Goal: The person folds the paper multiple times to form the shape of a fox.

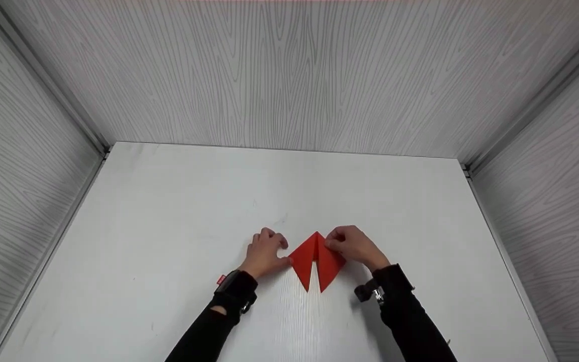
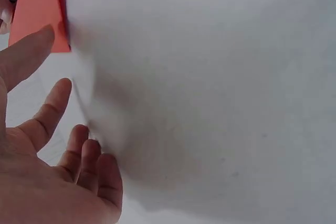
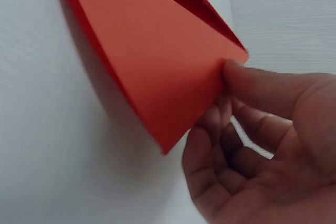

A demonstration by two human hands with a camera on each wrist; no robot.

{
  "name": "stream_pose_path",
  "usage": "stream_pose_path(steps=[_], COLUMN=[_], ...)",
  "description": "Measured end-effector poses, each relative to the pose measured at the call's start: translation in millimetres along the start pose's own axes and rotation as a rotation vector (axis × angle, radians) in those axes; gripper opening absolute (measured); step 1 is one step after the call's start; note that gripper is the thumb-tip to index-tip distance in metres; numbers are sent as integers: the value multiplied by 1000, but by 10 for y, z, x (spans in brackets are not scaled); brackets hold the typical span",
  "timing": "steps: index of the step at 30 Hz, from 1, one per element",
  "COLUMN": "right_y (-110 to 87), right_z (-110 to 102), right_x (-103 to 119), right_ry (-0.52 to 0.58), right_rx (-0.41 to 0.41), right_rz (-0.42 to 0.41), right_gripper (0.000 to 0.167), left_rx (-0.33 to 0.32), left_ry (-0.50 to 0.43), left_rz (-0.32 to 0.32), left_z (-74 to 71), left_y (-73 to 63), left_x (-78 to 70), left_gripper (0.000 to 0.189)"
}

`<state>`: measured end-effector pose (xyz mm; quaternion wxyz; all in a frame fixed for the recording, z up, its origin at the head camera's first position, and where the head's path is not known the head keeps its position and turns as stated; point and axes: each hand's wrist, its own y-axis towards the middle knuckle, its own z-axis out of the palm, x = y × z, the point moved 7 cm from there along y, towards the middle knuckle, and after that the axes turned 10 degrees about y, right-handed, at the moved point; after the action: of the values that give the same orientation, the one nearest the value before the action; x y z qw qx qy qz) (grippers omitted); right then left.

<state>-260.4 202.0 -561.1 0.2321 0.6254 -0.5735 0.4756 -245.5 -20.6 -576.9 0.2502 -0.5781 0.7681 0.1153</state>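
A folded piece of red paper (image 1: 328, 266), with a peak at the far end and two pointed flaps parted by a slit at the near end, is in front of me at the table's middle. My right hand (image 1: 354, 246) pinches its upper right edge; in the right wrist view the thumb lies on top of the red paper (image 3: 152, 51) and curled fingers are beneath. At the left corner, the thumb of my left hand (image 1: 263, 254) touches the paper. The other left fingers are apart from it, loosely bent, in the left wrist view.
The white tabletop (image 1: 179, 201) spreads around both hands. Grey wood-grain panels rise at the back (image 1: 279, 75), left (image 1: 23, 151) and right (image 1: 556, 176). Black bands with small devices sit on both wrists, over dark sleeves.
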Motion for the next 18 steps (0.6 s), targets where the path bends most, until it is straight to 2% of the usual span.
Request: stream_pose_path(steps=[8, 14, 18], right_y=[-59, -115, -173], right_z=[-145, -293, -343], right_x=[302, 520, 636], right_ry=[23, -62, -153], right_rx=[-56, -156, -226], right_rz=[-109, -233, -348], right_gripper=[9, 7, 6], left_rx=[-35, -98, -145], left_ry=[-95, -85, -93], left_rz=[-41, -57, -58], left_z=[-84, -165, -241], left_y=[-111, -194, -242], left_x=[12, 106, 151], left_gripper=[53, 68, 71])
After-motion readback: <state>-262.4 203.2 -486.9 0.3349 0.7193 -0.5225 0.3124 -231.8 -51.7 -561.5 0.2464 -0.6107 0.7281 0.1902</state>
